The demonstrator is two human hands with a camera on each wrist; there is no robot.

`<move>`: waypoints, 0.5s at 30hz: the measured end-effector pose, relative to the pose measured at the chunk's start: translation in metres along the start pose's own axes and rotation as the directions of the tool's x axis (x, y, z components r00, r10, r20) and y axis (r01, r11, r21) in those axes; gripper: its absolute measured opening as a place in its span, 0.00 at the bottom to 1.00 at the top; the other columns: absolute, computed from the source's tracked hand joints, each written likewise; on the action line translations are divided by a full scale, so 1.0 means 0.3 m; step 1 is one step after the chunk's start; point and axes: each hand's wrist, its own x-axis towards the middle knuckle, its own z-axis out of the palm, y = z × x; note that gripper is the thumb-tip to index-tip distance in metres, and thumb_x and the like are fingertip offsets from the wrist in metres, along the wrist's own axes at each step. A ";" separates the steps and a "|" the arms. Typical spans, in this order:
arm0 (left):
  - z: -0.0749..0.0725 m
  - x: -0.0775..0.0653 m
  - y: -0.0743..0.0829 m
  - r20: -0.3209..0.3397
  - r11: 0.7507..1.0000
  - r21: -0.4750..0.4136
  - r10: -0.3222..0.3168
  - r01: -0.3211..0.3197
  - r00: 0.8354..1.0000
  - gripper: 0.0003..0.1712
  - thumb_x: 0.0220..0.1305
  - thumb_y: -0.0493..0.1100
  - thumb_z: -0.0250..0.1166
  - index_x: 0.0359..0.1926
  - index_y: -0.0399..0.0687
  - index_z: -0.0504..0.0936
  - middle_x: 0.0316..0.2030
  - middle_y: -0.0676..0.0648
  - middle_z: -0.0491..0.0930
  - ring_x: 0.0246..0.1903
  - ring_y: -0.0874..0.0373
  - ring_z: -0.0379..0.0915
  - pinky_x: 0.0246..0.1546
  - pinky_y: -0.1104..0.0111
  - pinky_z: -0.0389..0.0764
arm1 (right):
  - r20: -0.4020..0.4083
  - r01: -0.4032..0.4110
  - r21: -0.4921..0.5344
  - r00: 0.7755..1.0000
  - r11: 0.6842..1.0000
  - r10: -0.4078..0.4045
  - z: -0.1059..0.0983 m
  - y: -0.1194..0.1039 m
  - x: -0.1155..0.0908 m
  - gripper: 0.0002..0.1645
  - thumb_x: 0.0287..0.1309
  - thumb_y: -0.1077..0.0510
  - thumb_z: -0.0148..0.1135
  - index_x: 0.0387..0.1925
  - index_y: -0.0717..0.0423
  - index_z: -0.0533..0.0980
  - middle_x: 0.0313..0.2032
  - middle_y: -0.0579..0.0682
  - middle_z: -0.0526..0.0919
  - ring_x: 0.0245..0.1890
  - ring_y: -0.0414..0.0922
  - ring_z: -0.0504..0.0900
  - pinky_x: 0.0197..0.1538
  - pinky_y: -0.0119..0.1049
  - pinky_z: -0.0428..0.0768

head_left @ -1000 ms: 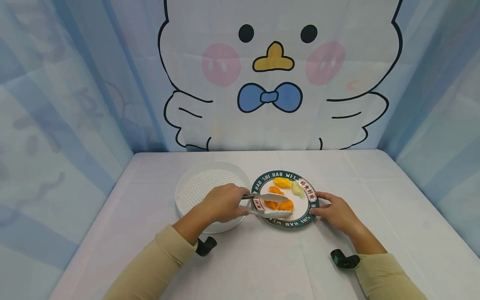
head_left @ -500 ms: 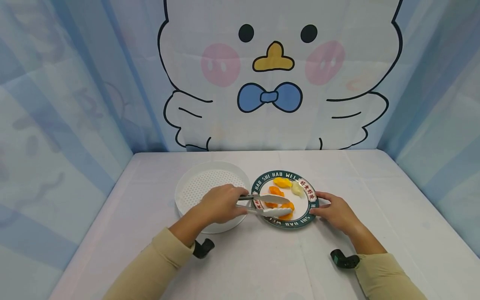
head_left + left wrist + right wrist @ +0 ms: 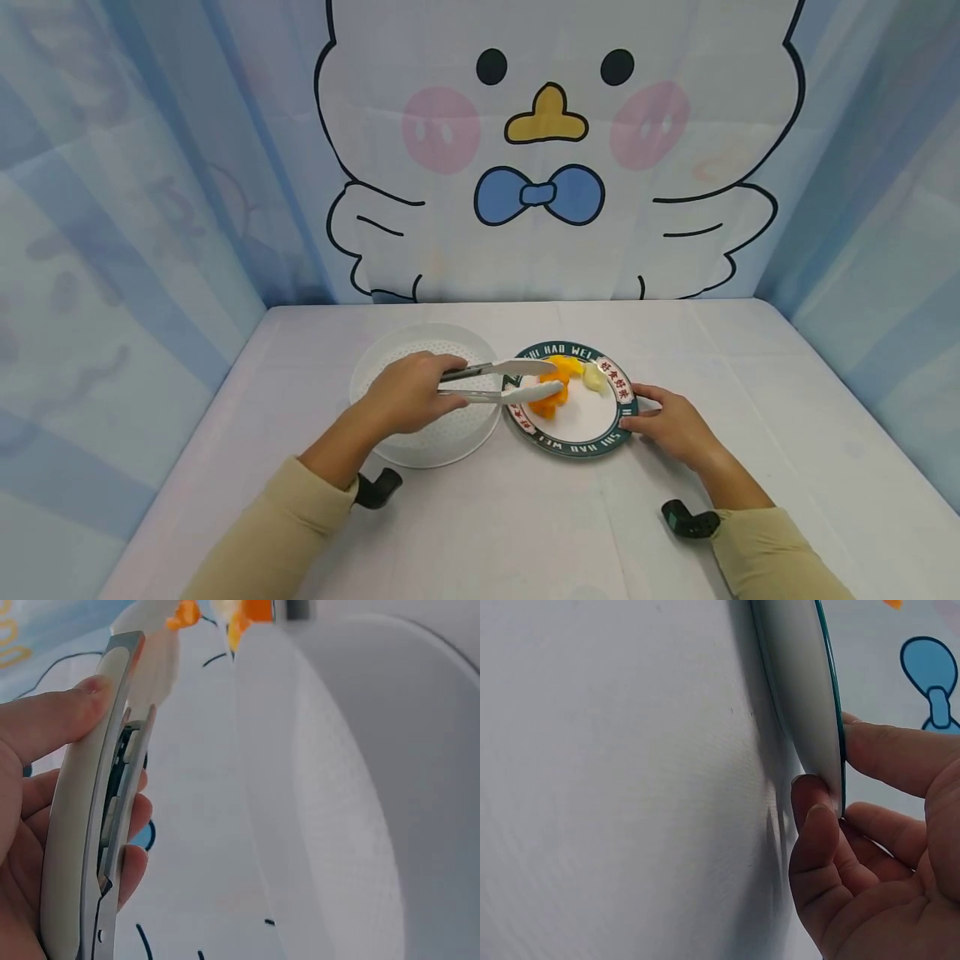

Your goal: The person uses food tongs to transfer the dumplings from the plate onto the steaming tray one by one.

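Note:
My left hand (image 3: 411, 393) grips a pair of tongs (image 3: 522, 366) with white tips. The tips reach over the left side of a round plate with a lettered green rim (image 3: 573, 448). An orange dumpling-shaped piece (image 3: 184, 613) shows at the tongs' tips in the left wrist view. On the plate lie another orange piece (image 3: 546, 408), a yellow one (image 3: 572, 365) and a pale one (image 3: 595, 378). My right hand (image 3: 670, 423) pinches the plate's right edge, thumb and fingers on opposite faces of the rim (image 3: 837, 705).
A round white tray with a perforated base (image 3: 442, 457) stands left of the plate, partly under my left forearm and the tongs. A pale cloth (image 3: 525, 525) covers the table. Printed curtains (image 3: 540, 258) rise behind and at both sides.
The left hand has drawn the tongs left and back, away from the plate's lower middle. The orange piece that lay there has moved with the tips. The right hand stays on the rim.

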 end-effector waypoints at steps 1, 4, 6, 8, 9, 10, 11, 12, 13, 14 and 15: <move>-0.008 -0.005 -0.010 -0.008 1.000 0.003 -0.005 0.005 1.000 0.31 0.62 0.52 0.72 0.63 0.46 0.78 0.50 0.47 0.83 0.45 0.54 0.78 0.46 0.57 0.79 | 0.000 0.003 0.001 1.000 1.000 -0.003 0.000 0.000 -0.001 0.48 0.58 0.49 0.72 0.71 0.66 0.62 0.53 0.67 0.79 0.49 0.58 0.80 0.48 0.50 0.79; -0.032 -0.024 -0.044 -0.034 1.000 0.002 -0.024 0.024 0.999 0.32 0.63 0.52 0.72 0.64 0.45 0.78 0.52 0.45 0.82 0.46 0.51 0.78 0.46 0.55 0.78 | 0.001 0.011 0.003 1.000 1.000 -0.011 0.000 0.000 -0.002 0.48 0.58 0.49 0.72 0.71 0.66 0.62 0.53 0.67 0.79 0.49 0.58 0.80 0.48 0.51 0.79; -0.044 -0.037 -0.068 -0.051 0.999 -0.009 -0.038 0.038 0.998 0.32 0.63 0.52 0.72 0.64 0.45 0.77 0.53 0.44 0.82 0.47 0.50 0.77 0.46 0.54 0.78 | 0.000 0.012 0.000 1.000 1.000 -0.012 -0.001 0.000 -0.003 0.48 0.58 0.49 0.71 0.71 0.66 0.62 0.53 0.67 0.79 0.49 0.58 0.80 0.48 0.51 0.79; -0.052 -0.051 -0.094 -0.067 0.999 -0.024 -0.050 0.049 0.997 0.32 0.63 0.51 0.72 0.64 0.43 0.77 0.54 0.43 0.81 0.48 0.49 0.77 0.46 0.54 0.78 | 0.000 0.010 -0.003 1.000 1.000 -0.010 -0.001 0.000 -0.003 0.48 0.58 0.48 0.71 0.71 0.66 0.62 0.53 0.67 0.79 0.49 0.58 0.80 0.48 0.51 0.79; -0.055 -0.057 -0.107 -0.073 0.998 -0.031 -0.057 0.054 0.996 0.31 0.63 0.50 0.72 0.64 0.43 0.77 0.54 0.43 0.81 0.48 0.49 0.77 0.46 0.54 0.78 | 0.001 0.009 -0.003 1.000 1.000 -0.009 -0.001 0.001 -0.003 0.48 0.58 0.48 0.71 0.71 0.66 0.62 0.53 0.67 0.79 0.49 0.58 0.80 0.48 0.51 0.79; -0.057 -0.063 -0.119 -0.078 0.997 -0.038 -0.065 0.062 0.995 0.31 0.63 0.50 0.72 0.64 0.42 0.77 0.54 0.42 0.81 0.48 0.48 0.77 0.46 0.53 0.78 | 0.002 0.008 -0.004 1.000 1.000 -0.008 -0.002 0.000 -0.003 0.48 0.58 0.48 0.71 0.71 0.66 0.62 0.53 0.67 0.79 0.49 0.58 0.80 0.48 0.51 0.79; -0.059 -0.069 -0.131 -0.082 0.997 -0.046 -0.073 0.070 0.994 0.31 0.63 0.49 0.71 0.64 0.41 0.77 0.54 0.42 0.81 0.47 0.48 0.77 0.45 0.53 0.78 | 0.003 0.007 -0.005 1.000 1.000 -0.007 -0.001 0.000 -0.003 0.48 0.58 0.48 0.71 0.72 0.66 0.62 0.53 0.67 0.79 0.49 0.58 0.80 0.48 0.51 0.79; -0.061 -0.073 -0.143 -0.087 0.996 -0.048 -0.080 0.076 0.993 0.31 0.63 0.49 0.71 0.64 0.41 0.77 0.54 0.41 0.81 0.48 0.48 0.77 0.46 0.52 0.77 | 0.004 0.007 -0.006 1.000 1.000 -0.007 -0.001 0.000 -0.003 0.48 0.58 0.48 0.71 0.72 0.66 0.62 0.53 0.67 0.79 0.49 0.58 0.80 0.48 0.51 0.79; -0.062 -0.078 -0.154 -0.092 0.995 -0.050 -0.089 0.085 0.992 0.31 0.63 0.48 0.71 0.63 0.40 0.77 0.54 0.41 0.81 0.48 0.47 0.77 0.46 0.52 0.77 | 0.004 0.007 -0.005 1.000 1.000 -0.007 -0.001 0.000 -0.003 0.48 0.58 0.48 0.71 0.72 0.66 0.62 0.52 0.67 0.79 0.49 0.58 0.80 0.48 0.51 0.79; -0.063 -0.081 -0.165 -0.097 0.994 -0.052 -0.097 0.092 0.991 0.30 0.64 0.48 0.71 0.63 0.40 0.77 0.54 0.40 0.81 0.48 0.47 0.77 0.47 0.51 0.77 | 0.004 0.006 -0.003 1.000 1.000 -0.006 -0.001 0.001 -0.003 0.48 0.58 0.48 0.71 0.72 0.66 0.62 0.52 0.67 0.79 0.49 0.58 0.80 0.48 0.51 0.79; -0.063 -0.083 -0.174 -0.100 0.993 -0.052 -0.107 0.102 0.989 0.30 0.64 0.48 0.71 0.63 0.40 0.77 0.54 0.40 0.81 0.49 0.46 0.77 0.47 0.51 0.77 | 0.004 0.006 -0.002 1.000 1.000 -0.006 -0.001 0.001 -0.003 0.48 0.58 0.48 0.71 0.72 0.66 0.62 0.52 0.67 0.79 0.49 0.58 0.80 0.48 0.51 0.79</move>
